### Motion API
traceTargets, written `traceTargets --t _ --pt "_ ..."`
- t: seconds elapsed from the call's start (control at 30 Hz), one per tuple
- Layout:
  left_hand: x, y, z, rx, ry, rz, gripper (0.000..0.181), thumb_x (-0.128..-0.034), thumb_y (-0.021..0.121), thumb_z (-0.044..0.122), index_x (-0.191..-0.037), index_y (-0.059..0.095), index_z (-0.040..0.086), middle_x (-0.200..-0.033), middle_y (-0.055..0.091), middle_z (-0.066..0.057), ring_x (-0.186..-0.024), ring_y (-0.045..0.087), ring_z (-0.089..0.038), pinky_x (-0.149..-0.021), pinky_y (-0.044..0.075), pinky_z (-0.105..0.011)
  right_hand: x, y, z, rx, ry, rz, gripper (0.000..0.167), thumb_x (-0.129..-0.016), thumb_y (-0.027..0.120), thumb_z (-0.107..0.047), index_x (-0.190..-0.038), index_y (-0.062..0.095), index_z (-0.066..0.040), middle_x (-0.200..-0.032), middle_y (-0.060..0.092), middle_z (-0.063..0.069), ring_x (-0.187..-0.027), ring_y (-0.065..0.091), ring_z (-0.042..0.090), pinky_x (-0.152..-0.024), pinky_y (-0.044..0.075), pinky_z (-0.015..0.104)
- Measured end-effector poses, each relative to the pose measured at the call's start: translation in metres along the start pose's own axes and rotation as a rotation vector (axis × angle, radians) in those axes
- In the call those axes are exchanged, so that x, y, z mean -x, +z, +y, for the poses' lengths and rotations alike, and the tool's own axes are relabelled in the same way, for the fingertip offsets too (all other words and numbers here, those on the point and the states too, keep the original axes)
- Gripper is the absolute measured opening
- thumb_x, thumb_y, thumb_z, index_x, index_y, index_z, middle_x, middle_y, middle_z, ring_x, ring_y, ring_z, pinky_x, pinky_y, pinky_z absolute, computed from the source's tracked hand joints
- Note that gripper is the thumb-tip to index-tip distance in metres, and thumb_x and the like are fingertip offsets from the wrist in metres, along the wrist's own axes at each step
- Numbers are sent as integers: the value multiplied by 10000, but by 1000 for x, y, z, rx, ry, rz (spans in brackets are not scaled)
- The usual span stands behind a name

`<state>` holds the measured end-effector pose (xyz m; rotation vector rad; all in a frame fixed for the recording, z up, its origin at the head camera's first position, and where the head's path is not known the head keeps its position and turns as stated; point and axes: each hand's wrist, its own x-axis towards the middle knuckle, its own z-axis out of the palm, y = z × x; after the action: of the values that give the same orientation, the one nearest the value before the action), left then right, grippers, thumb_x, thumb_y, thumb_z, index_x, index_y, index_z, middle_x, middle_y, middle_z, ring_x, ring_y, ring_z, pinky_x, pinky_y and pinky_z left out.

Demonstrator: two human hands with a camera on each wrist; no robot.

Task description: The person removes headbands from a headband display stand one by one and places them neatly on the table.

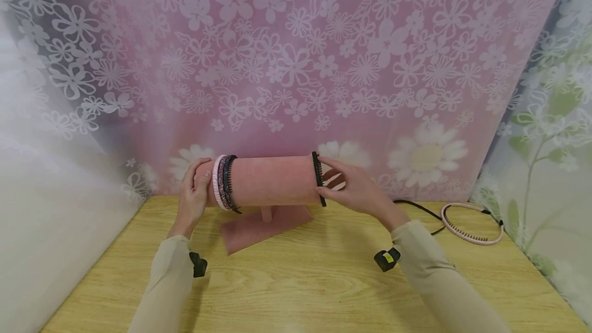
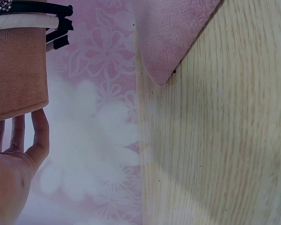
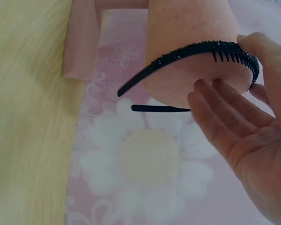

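Observation:
A pink plush headband stand (image 1: 277, 181) has a horizontal roll on a short post. My left hand (image 1: 193, 197) grips the roll's left end, thumb in front. In the left wrist view its fingers (image 2: 40, 136) reach round the roll's edge. Close by on the roll sit several headbands, among them a light pink headband (image 1: 217, 181) and dark ones. At the right end, my right hand (image 1: 353, 186) holds a black toothed headband (image 1: 317, 179), which lies around the roll's rim. Its ends point down in front, seen in the right wrist view with its dark beaded surface (image 3: 196, 49).
To the right on the wooden table (image 1: 296, 292) lie a pink toothed headband (image 1: 472, 240) and a thin black headband (image 1: 418, 207), partly behind the right forearm. A flowered pink curtain (image 1: 287, 66) hangs behind; pale sheets border both sides.

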<state>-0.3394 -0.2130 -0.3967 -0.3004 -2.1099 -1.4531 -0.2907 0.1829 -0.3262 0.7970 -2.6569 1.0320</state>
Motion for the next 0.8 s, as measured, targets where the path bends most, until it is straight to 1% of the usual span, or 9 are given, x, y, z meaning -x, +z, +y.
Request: traceTargets --t 0.1,0.13,0.27,0.33,0.37,0.43,0.6,0.8 --pt "0 0 0 11 -9 -2 415 -1069 496 340 -1470 527 236 -1512 519 -38 -1301 504 -287 -1106 345 -562 6 3 -1 -22 15 30 715 -936 755 -300 -1570 427 -255 -1160 727 74 -939 738 183 -807 612 310" --pt "1 0 6 11 -14 -6 420 -1072 485 327 -1475 520 212 -1515 516 -61 -1297 503 -305 -1097 348 -571 8 4 -1 -28 16 44 707 -933 760 -288 -1563 442 -251 -1152 730 74 -931 738 182 -800 612 304" --pt "2 0 6 1 -18 -5 423 -1075 478 333 -1476 517 204 -1510 517 -66 -1288 507 -306 -1090 354 -564 14 10 0 -30 -14 121 660 -901 793 -212 -1505 526 -205 -1077 760 75 -868 751 174 -752 612 274" --pt "2 0 6 -2 -15 -4 417 -1073 483 343 -1470 524 221 -1502 524 -53 -1282 513 -300 -1087 360 -558 15 14 1 -29 -36 160 637 -885 806 -181 -1472 559 -168 -1046 771 85 -844 758 180 -729 612 269" --pt "0 0 0 -1 -10 0 413 -1071 493 354 -1465 530 238 -1498 528 -34 -1282 515 -283 -1093 360 -547 16 16 1 -33 -44 178 624 -879 810 -165 -1457 573 -154 -1028 775 90 -829 761 183 -718 612 263" --pt "0 0 1 1 -9 -1 413 -1070 496 355 -1464 532 236 -1495 529 -36 -1277 517 -280 -1092 364 -542 17 19 2 -56 -48 201 592 -876 810 -144 -1427 595 -138 -1013 776 98 -814 763 183 -704 608 249" --pt "-1 1 0 3 -7 -3 419 -1070 497 361 -1464 532 224 -1497 529 -36 -1277 518 -279 -1093 364 -543 20 23 2 -122 -28 228 491 -884 798 -115 -1350 644 -97 -1029 765 119 -825 767 202 -702 603 240" --pt "-1 0 0 13 2 5 407 -1067 503 338 -1452 544 212 -1490 536 -29 -1280 514 -265 -1103 355 -532 22 25 -2 -149 25 245 402 -884 797 -114 -1270 694 -77 -1004 765 108 -850 773 224 -710 597 235"
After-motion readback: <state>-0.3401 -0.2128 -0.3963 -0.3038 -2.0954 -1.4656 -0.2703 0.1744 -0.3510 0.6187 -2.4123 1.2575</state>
